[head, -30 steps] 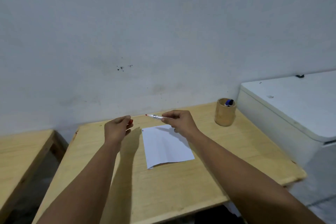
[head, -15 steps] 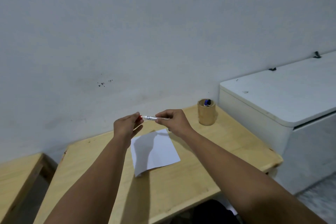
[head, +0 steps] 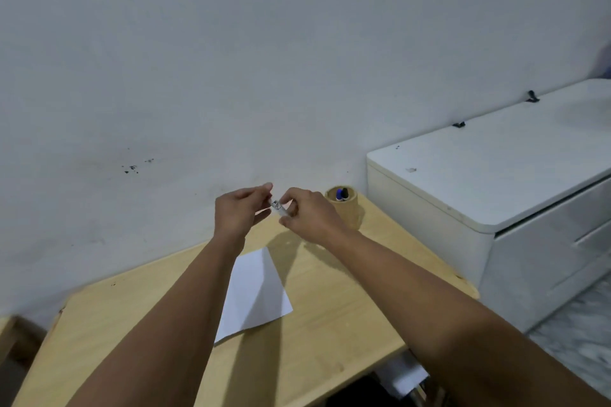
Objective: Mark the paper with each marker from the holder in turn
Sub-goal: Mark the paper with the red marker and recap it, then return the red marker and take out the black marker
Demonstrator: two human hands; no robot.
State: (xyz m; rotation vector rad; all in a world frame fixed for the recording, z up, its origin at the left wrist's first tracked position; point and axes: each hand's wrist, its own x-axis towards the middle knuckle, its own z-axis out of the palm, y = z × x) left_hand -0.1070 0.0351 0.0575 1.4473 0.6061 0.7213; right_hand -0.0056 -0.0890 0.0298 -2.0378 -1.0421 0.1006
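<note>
A white-barrelled marker is held between both hands above the wooden table. My right hand grips its barrel. My left hand pinches its other end, where the red cap is hidden by the fingers. Below the hands a white sheet of paper lies flat on the table. A round wooden holder stands just right of my right hand, with a blue marker and a black one sticking out of it.
A white chest with a closed lid stands against the table's right side. A plain wall runs behind the table. Part of another wooden surface shows at the far left, with a gap between it and the table.
My hands came together: the left hand, which held the red cap apart from the marker, now meets the marker's tip end. Both hands rose higher above the paper as the camera view shifted.
</note>
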